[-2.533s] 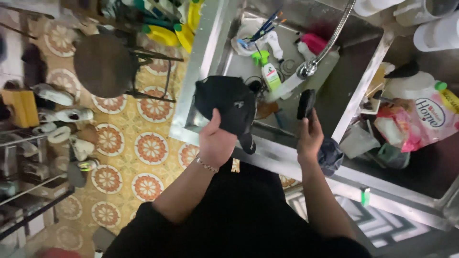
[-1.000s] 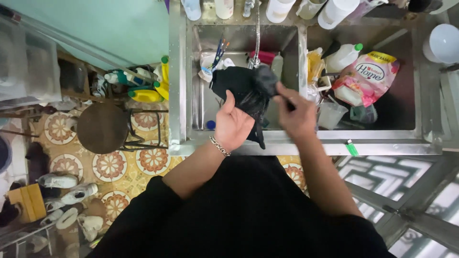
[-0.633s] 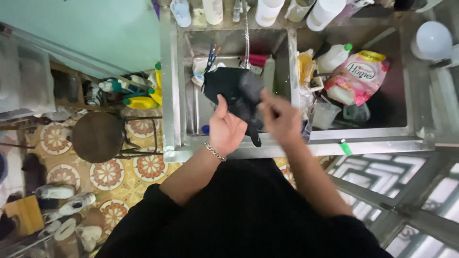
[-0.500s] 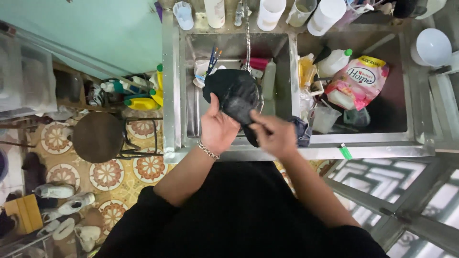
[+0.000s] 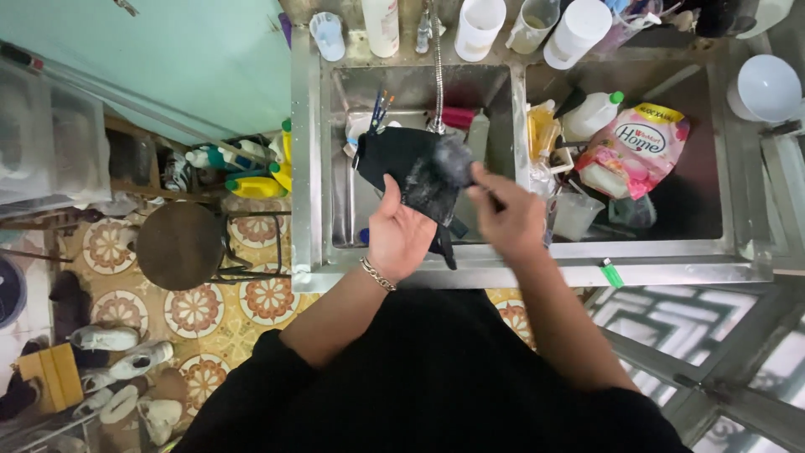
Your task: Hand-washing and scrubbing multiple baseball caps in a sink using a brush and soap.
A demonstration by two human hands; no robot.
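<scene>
even, soft daylight, no hard shadows; dull sheen on the steel sink (image 5: 312, 168); right hand (image 5: 510, 220) motion-blurred; wide-angle bending at edges.

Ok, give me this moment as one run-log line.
left hand: holds black cap over steel sink | right hand: presses brush on cap | tap above | pink pouch in right basin

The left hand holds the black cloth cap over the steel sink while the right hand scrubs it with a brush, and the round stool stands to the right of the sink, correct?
Not quite. The head view shows the round dark stool left of the steel sink, not right. The rest holds: left hand holds the black cloth cap; right hand works a brush, blurred, on it.
</scene>
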